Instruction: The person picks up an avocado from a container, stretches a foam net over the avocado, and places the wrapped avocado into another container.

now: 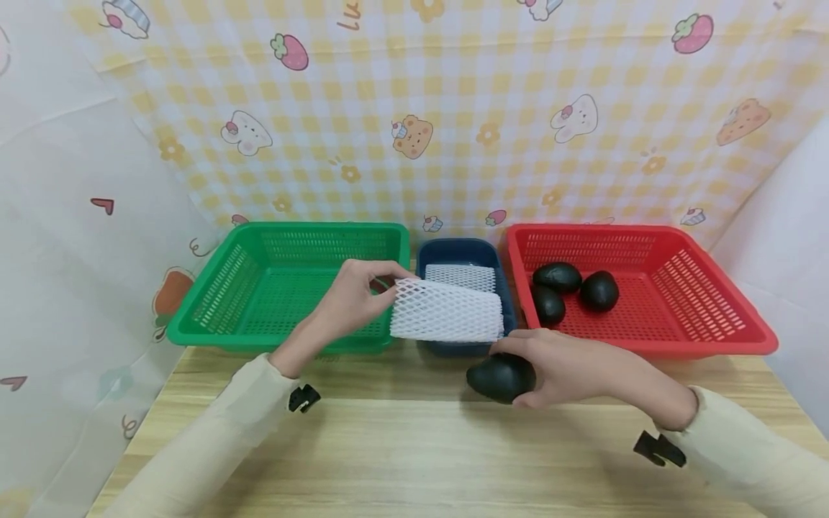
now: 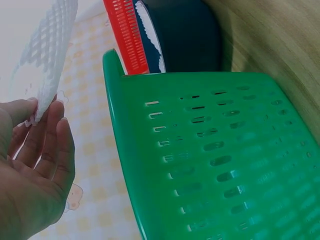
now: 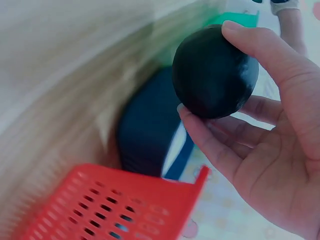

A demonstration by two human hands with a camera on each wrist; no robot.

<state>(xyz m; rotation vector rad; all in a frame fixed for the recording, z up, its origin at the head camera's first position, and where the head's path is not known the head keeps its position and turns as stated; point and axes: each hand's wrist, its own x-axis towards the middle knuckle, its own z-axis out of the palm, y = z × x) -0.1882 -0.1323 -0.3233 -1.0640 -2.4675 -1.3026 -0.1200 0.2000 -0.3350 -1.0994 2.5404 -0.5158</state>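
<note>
My left hand (image 1: 363, 291) pinches one end of a white foam net sleeve (image 1: 447, 311) between thumb and fingers, above the front of a dark blue bin (image 1: 461, 248). In the left wrist view the foam net (image 2: 50, 55) stands up from the fingertips. My right hand (image 1: 563, 365) grips a dark avocado (image 1: 500, 378) over the table, just in front of that bin. The right wrist view shows the avocado (image 3: 215, 72) held between the thumb and the fingers. More white foam netting (image 1: 461, 276) lies inside the blue bin.
A green basket (image 1: 324, 229) stands at the left, its floor bare. On the right, a red basket (image 1: 686, 338) has three avocados (image 1: 557, 277) at its left side. The wooden table (image 1: 388, 446) extends in front, and a patterned cloth (image 1: 453, 93) hangs behind.
</note>
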